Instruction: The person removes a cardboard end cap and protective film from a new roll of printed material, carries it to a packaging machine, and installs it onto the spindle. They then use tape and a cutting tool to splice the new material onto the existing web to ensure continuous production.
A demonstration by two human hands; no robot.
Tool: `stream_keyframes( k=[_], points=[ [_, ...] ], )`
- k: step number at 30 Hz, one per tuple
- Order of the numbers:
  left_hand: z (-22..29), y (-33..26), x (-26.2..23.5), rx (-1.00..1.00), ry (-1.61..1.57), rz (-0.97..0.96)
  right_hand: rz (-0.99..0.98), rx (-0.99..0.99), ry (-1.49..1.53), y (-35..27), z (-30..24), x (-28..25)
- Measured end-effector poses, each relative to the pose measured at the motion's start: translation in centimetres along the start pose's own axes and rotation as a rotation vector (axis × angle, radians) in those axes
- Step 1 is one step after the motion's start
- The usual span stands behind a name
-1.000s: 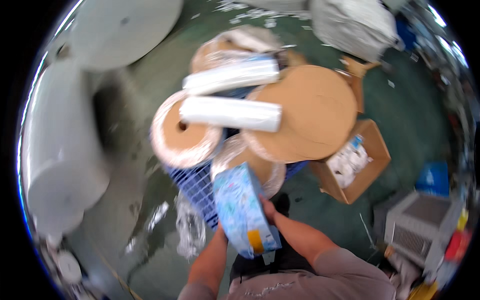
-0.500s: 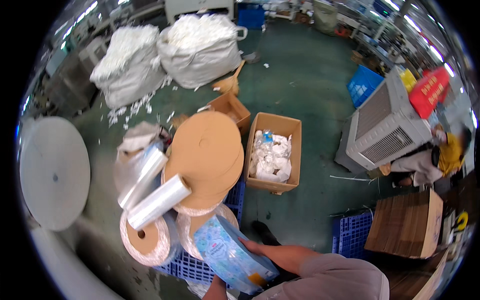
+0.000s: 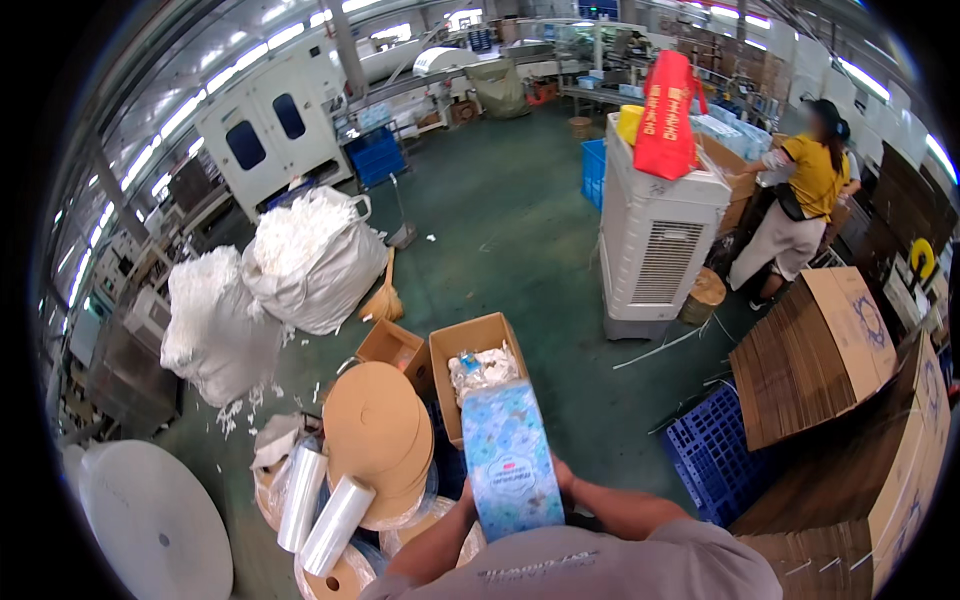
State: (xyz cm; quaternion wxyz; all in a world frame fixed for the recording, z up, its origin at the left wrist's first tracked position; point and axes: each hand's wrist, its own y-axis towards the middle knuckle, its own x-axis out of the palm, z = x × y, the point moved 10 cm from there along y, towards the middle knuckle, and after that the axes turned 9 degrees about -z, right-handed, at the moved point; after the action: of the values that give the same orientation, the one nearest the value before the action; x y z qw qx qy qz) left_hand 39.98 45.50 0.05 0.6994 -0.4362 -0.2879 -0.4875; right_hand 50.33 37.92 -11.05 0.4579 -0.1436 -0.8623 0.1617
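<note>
A thick roll of blue flowered packaging film (image 3: 512,450) is held upright in front of my body, between both hands. My left hand (image 3: 468,503) grips its left side and my right hand (image 3: 563,482) its right side. The fingers are mostly hidden behind the roll. Beyond its upper edge stands an open cardboard box (image 3: 478,330) with crumpled white and clear plastic scraps (image 3: 484,368) in it. To the left of the roll are stacked brown cardboard discs (image 3: 375,425) and two clear film rolls (image 3: 338,522) lying on larger rolls.
Two bulging white sacks (image 3: 315,285) of scraps stand far left, with a broom (image 3: 384,300) beside them. A large grey roll (image 3: 165,540) is near left. Right are an air cooler (image 3: 660,255), a blue pallet (image 3: 710,450), flattened cartons (image 3: 810,360) and a person in yellow (image 3: 810,180).
The film roll has gone from lying tilted low over the pallet to upright in front of me, between both hands. My view has lifted and turned toward the right.
</note>
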Motion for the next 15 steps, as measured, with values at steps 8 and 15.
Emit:
stream_keyframes(
  k=[8, 15],
  points=[
    [5.2, 15.3, 8.2, -0.116, 0.189, -0.138, 0.143, -0.271, -0.099, -4.1, -20.2, -0.1],
    [8.8, 30.0, 13.4, -0.204, 0.227, -0.295, 0.197, -0.379, -0.213, -0.4, -32.4, -5.7]
  ],
)
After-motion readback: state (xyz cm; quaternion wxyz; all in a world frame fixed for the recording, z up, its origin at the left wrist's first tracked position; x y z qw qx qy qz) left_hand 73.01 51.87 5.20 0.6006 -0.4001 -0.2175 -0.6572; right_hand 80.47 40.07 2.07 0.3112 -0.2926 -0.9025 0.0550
